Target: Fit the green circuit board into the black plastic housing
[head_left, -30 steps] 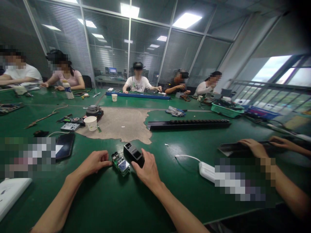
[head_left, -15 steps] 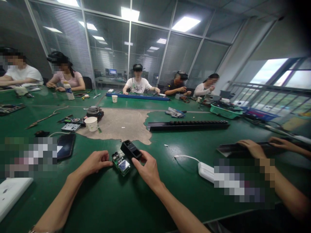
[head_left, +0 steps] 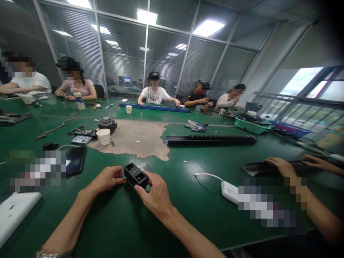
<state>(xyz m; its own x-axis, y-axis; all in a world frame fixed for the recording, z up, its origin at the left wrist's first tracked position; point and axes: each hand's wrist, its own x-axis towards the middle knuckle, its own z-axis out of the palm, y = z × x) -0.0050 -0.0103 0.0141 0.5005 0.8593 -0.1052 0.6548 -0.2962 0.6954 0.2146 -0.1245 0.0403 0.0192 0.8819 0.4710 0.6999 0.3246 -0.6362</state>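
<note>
My right hand (head_left: pixel 157 190) grips a black plastic case (head_left: pixel 135 175) with rectangular openings in its top face, thumb on the near side and fingers behind. The case now covers the small green circuit board with a screen that lay bare a moment ago; only a dark corner shows through the openings. At the left end of the case is my left hand (head_left: pixel 111 178), its fingers curled and its thumb and fingertip pinched where the board's edge was. What lies between those fingertips is mostly hidden.
A phone (head_left: pixel 76 160) and a white box (head_left: pixel 18 215) lie to the left. Ahead are a paper cup (head_left: pixel 103 136), a brown sheet (head_left: pixel 129 132) and a long black rail (head_left: pixel 209 140). At right, a white power strip (head_left: pixel 229 191) lies near another person's hands (head_left: pixel 281 165).
My right hand has brought the black case left and down over the circuit board, which is now hidden. My left hand has stayed almost in place.
</note>
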